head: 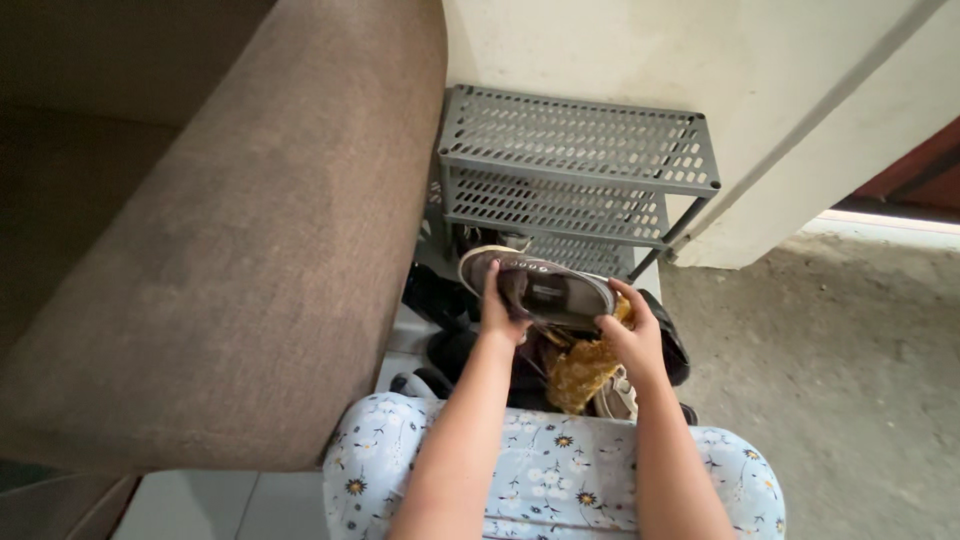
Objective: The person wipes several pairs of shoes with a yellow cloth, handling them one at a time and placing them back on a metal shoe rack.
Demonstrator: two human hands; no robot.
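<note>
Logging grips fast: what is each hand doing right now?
Left hand: closed on the grey shoe, heel end.
Right hand: closed on the shoe's other end.

Both hands hold a grey shoe (545, 290) with a pale sole, tipped on its side so its opening faces up. The left grip (497, 312) clasps the heel end; the right grip (632, 338) clasps the toe end. Just beyond the grips stands a grey perforated shoe rack (580, 150) against a pale wall (600, 50). Below the right grip hangs a yellow cloth (578, 372), touching it. Dark shoes (450, 300) lie under both grips. A brown sofa arm (260, 240) rises well left of the left grip.
</note>
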